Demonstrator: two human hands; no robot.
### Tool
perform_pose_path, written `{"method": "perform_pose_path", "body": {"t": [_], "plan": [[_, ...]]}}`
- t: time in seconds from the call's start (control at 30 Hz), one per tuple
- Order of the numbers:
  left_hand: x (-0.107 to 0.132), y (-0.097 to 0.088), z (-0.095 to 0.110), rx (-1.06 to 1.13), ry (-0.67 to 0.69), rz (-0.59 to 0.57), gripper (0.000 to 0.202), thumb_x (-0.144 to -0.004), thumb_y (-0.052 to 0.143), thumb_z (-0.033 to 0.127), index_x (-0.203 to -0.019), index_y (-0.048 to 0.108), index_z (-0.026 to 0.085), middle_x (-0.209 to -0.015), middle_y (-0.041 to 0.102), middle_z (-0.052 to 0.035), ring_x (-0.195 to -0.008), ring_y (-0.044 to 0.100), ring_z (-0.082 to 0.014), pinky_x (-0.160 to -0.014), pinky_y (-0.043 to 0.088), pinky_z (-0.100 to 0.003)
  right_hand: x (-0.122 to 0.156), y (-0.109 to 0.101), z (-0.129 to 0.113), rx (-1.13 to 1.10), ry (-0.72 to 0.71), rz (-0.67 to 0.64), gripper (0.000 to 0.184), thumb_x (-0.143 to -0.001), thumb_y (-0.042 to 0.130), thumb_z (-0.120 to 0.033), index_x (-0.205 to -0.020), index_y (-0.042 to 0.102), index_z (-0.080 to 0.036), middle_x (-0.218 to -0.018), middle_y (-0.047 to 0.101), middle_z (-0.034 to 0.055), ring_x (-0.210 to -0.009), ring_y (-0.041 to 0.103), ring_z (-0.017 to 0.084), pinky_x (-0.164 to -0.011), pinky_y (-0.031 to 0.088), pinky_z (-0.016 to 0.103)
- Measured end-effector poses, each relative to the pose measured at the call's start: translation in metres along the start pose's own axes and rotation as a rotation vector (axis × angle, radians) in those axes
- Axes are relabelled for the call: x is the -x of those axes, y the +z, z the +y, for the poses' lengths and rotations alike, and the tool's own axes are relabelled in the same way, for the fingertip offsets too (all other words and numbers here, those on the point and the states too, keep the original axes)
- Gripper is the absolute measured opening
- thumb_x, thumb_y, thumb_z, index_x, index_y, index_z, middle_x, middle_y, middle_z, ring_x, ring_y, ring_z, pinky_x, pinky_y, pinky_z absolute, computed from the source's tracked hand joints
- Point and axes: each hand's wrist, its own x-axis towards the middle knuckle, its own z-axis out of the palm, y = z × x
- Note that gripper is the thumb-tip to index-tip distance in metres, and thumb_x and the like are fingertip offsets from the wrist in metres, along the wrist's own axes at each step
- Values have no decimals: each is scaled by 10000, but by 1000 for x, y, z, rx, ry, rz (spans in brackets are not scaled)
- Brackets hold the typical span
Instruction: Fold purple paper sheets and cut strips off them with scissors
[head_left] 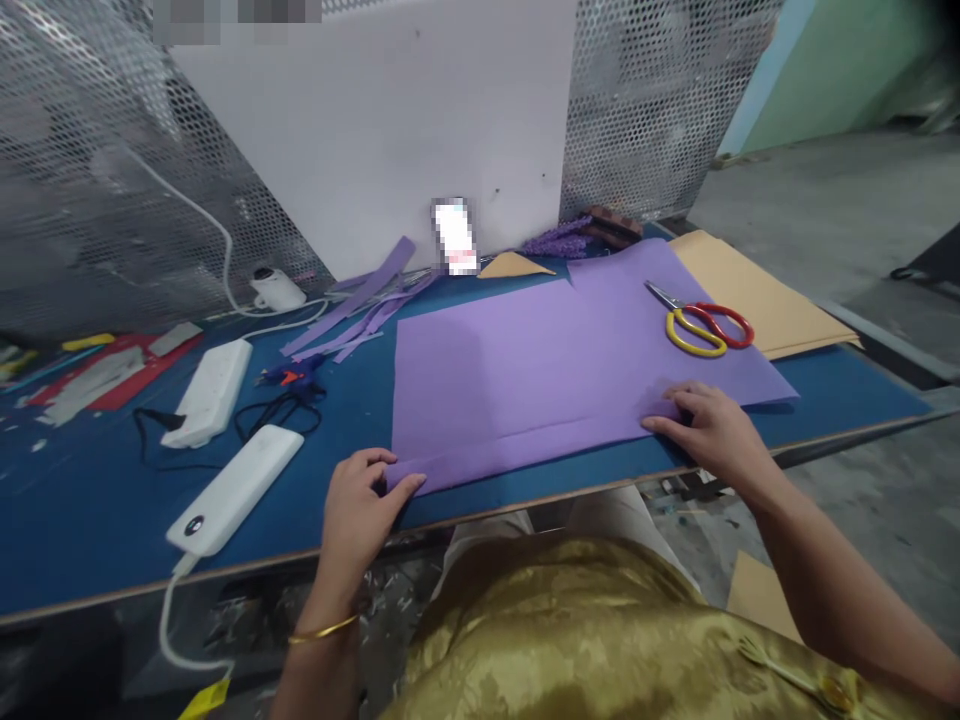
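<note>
A large purple paper sheet (517, 370) lies on the blue table, its near edge folded over into a narrow strip. My left hand (364, 505) grips the near left corner, thumb on top of the fold and fingers at the paper's side. Farther right, my right hand (709, 430) pinches the same folded edge, with its fingertips partly hidden by the paper and thumb. Scissors (701, 322) with one red and one yellow handle rest on the sheet's right part, blades slightly apart and pointing away to the left. Neither hand touches them.
Tan paper sheets (765, 295) lie under the purple one at right. Purple strips (367, 305), a glue gun (296, 375), a white power bank (234, 490) and a white power strip (214, 385) are at left. A phone (455, 235) leans on the white board (405, 120).
</note>
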Motion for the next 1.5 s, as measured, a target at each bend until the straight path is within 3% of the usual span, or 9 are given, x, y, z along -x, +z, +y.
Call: {"method": "perform_pose_path", "body": {"t": [0.3, 0.8, 1.4, 1.5], "plan": [[6, 1, -5, 43, -5, 17, 390, -784, 653, 487, -530, 490, 240, -973, 713, -69, -938, 592, -267, -890, 445, -429, 0, 0, 1, -46, 40, 15, 543, -864, 526, -746, -734, 603, -225, -957, 696, 114, -877, 643, 299, -821, 470, 469], [9, -7, -7, 229, -88, -40, 357, -771, 646, 467, -549, 487, 236, -960, 691, -51, -961, 585, -253, -909, 410, -405, 0, 0, 2, -75, 79, -1, 504, -836, 585, -717, -777, 643, -219, -980, 703, 118, -904, 641, 312, -806, 482, 461], [10, -5, -10, 0, 41, -32, 407, -836, 619, 488, -553, 474, 234, -970, 686, -79, -961, 599, -274, -906, 438, -443, -2, -1, 2, -58, 42, -5, 467, -864, 572, -679, -759, 625, -227, -984, 701, 118, -889, 635, 302, -787, 478, 452], [13, -6, -6, -70, 69, -5, 321, -847, 609, 479, -659, 509, 238, -970, 663, -98, -972, 593, -298, -896, 443, -464, 0, -1, 0, -28, 51, -3, 453, -871, 572, -666, -780, 612, -225, -936, 684, 115, -859, 623, 295, -761, 475, 436]]}}
